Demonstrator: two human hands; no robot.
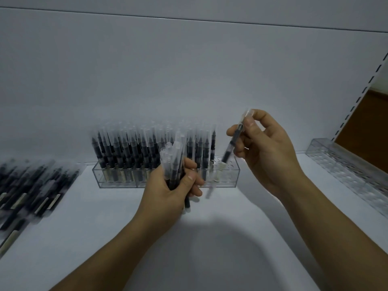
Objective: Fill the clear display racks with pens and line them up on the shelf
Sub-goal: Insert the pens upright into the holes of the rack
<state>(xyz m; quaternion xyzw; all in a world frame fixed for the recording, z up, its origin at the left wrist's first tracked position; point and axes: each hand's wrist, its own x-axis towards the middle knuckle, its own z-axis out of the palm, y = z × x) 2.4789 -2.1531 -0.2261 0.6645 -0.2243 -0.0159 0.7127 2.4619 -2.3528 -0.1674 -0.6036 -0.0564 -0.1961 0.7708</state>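
One slim dark pen [227,153] with a clear cap is pinched in the right grip [266,152], tilted over the nearly full clear plastic rack [117,181] on the white shelf [241,223]; the left grip [168,190] is curled round a bundle of pens [173,162], caps up.

Dim, bluish light; motion blur throughout; wide-angle bending at edges.

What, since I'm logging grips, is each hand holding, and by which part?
The left hand grips a bundle of pens around mid-barrel; the right hand pinches a single pen near its capped upper end.
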